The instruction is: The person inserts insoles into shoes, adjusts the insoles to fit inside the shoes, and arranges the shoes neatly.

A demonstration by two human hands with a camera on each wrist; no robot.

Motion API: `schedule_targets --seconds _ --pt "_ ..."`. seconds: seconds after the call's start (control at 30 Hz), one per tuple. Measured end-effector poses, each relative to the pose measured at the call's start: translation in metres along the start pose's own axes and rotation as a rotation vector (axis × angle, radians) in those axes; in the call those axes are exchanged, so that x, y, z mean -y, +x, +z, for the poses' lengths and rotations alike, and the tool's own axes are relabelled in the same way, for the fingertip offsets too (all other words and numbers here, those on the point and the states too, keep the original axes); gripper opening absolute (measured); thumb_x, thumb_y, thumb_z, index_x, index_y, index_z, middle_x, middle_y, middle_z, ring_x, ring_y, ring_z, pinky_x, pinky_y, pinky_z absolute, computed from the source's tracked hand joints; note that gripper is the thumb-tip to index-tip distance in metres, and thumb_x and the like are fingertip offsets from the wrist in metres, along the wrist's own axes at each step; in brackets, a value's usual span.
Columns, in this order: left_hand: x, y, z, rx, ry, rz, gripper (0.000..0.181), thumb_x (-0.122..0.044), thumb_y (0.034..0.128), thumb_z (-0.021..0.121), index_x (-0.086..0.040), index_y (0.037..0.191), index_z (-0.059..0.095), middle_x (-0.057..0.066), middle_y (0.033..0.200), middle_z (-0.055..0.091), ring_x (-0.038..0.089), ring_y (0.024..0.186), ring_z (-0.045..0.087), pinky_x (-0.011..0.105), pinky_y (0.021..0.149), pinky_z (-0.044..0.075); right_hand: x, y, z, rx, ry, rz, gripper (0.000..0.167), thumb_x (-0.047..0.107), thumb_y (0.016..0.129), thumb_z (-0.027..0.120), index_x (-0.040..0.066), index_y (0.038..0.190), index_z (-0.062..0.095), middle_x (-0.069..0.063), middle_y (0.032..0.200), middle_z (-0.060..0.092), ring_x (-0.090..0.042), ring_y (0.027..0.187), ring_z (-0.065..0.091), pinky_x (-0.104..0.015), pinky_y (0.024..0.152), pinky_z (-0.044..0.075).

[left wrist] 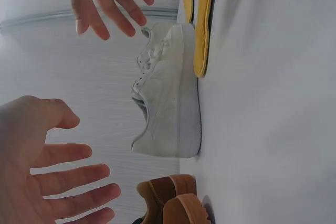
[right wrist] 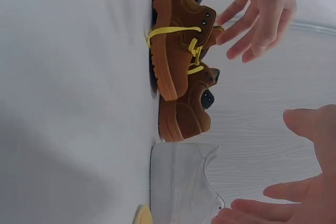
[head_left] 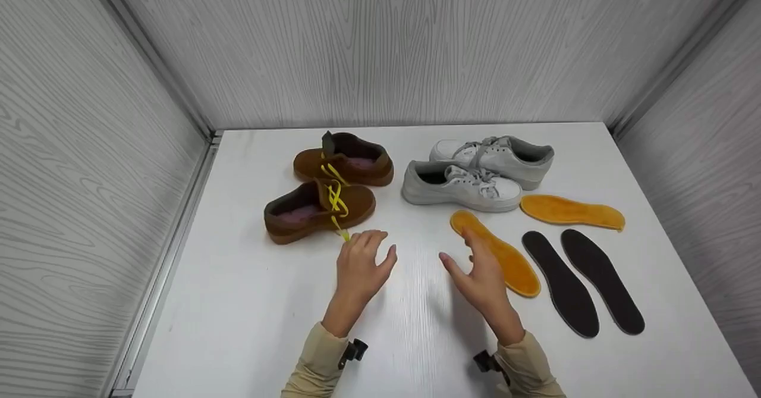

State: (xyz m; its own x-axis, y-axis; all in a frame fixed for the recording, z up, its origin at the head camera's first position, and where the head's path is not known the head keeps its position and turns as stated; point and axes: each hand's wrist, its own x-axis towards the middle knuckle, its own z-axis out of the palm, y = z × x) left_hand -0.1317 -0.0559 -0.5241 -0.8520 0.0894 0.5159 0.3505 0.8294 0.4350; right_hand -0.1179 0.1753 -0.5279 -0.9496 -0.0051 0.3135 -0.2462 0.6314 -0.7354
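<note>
My left hand (head_left: 360,267) hovers over the white table with its fingers spread and nothing in them, just in front of a brown shoe (head_left: 357,201) with yellow laces. A second brown shoe (head_left: 306,163) stands behind that one. My right hand (head_left: 483,276) is also raised with relaxed fingers, holding nothing, and in the head view it overlaps part of an orange insole (head_left: 517,267). Beyond the hands is a white sneaker (head_left: 464,190), with another white sneaker (head_left: 520,159) behind it. Both palms face inward in the wrist views.
To the right lie another orange insole (head_left: 571,212) and two dark insoles, the left one (head_left: 562,285) beside the right one (head_left: 603,282). Wood-grain panels enclose the white table (head_left: 238,326) at the left, back (head_left: 380,47) and right.
</note>
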Motion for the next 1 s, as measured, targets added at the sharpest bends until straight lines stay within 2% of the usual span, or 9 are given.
schedule_targets --seconds 0.1,0.23,0.3,0.4,0.47,0.53,0.7,0.87,1.0 --pt "0.009 0.005 -0.004 -0.047 0.0 -0.024 0.021 -0.019 0.0842 0.076 -0.005 0.1 0.074 0.009 0.097 0.073 0.026 0.087 0.068 0.041 0.072 0.053 0.004 0.006 0.005 -0.011 0.136 0.042 0.056 0.021 0.089 0.075 -0.002 0.136 0.055 -0.021 0.118 0.066 -0.035 0.101 0.067 -0.052 0.076 0.056" --pt "0.02 0.01 -0.011 -0.093 0.007 -0.059 0.018 -0.017 0.0839 0.075 -0.004 0.096 0.074 0.01 0.092 0.074 0.029 0.08 0.069 0.042 0.066 0.054 0.006 0.011 0.013 -0.028 0.234 0.058 0.047 0.017 0.092 0.072 -0.004 0.132 0.058 -0.019 0.109 0.07 -0.032 0.089 0.07 -0.042 0.073 0.057" --pt "0.027 0.011 -0.013 -0.115 0.004 -0.076 0.015 -0.016 0.0841 0.075 -0.004 0.093 0.074 0.009 0.087 0.073 0.028 0.074 0.068 0.041 0.061 0.053 0.017 0.013 0.013 -0.019 0.281 0.074 0.045 0.012 0.092 0.07 -0.007 0.131 0.057 -0.021 0.106 0.069 -0.034 0.086 0.07 -0.035 0.071 0.057" --pt "0.036 0.012 -0.018 -0.14 -0.011 -0.116 0.01 -0.015 0.0845 0.074 -0.005 0.087 0.074 0.009 0.08 0.072 0.025 0.067 0.066 0.039 0.057 0.052 0.022 0.015 0.02 0.002 0.366 0.118 0.043 0.012 0.094 0.069 -0.009 0.13 0.057 -0.023 0.102 0.07 -0.034 0.083 0.07 -0.034 0.068 0.058" --pt "0.041 0.013 -0.022 -0.155 -0.017 -0.144 0.009 -0.014 0.085 0.073 -0.005 0.082 0.074 0.008 0.076 0.071 0.023 0.064 0.065 0.038 0.056 0.051 0.026 0.018 0.023 0.024 0.424 0.159 0.044 0.013 0.094 0.068 -0.01 0.13 0.056 -0.024 0.101 0.07 -0.036 0.082 0.071 -0.039 0.068 0.059" --pt "0.045 0.013 -0.027 -0.17 -0.017 -0.168 0.011 -0.014 0.0855 0.072 -0.005 0.078 0.074 0.008 0.074 0.07 0.022 0.064 0.064 0.038 0.055 0.051 0.02 0.021 0.031 0.037 0.466 0.176 0.046 0.017 0.096 0.067 -0.01 0.131 0.056 -0.024 0.1 0.07 -0.034 0.081 0.072 -0.043 0.068 0.058" --pt "0.057 0.016 -0.038 -0.241 0.007 -0.197 0.015 -0.014 0.085 0.072 -0.005 0.073 0.072 0.008 0.07 0.069 0.024 0.061 0.063 0.04 0.053 0.049 0.027 0.032 0.039 0.06 0.54 0.207 0.045 0.02 0.097 0.065 -0.012 0.129 0.057 -0.025 0.097 0.071 -0.033 0.076 0.072 -0.037 0.065 0.059" --pt "0.074 0.019 -0.044 -0.37 -0.017 -0.268 0.009 -0.011 0.0834 0.072 -0.004 0.079 0.072 0.009 0.075 0.069 0.027 0.071 0.064 0.043 0.061 0.05 0.036 0.044 0.047 0.103 0.619 0.26 0.042 0.023 0.098 0.063 -0.011 0.124 0.06 -0.025 0.095 0.071 -0.033 0.075 0.073 -0.036 0.065 0.059" --pt "0.092 0.022 -0.045 -0.486 -0.126 -0.325 0.016 -0.005 0.0821 0.073 0.001 0.097 0.073 0.014 0.095 0.071 0.031 0.093 0.061 0.043 0.081 0.049 0.046 0.052 0.053 0.162 0.711 0.313 0.041 0.025 0.099 0.062 -0.01 0.122 0.062 -0.025 0.094 0.071 -0.035 0.076 0.073 -0.039 0.066 0.059"
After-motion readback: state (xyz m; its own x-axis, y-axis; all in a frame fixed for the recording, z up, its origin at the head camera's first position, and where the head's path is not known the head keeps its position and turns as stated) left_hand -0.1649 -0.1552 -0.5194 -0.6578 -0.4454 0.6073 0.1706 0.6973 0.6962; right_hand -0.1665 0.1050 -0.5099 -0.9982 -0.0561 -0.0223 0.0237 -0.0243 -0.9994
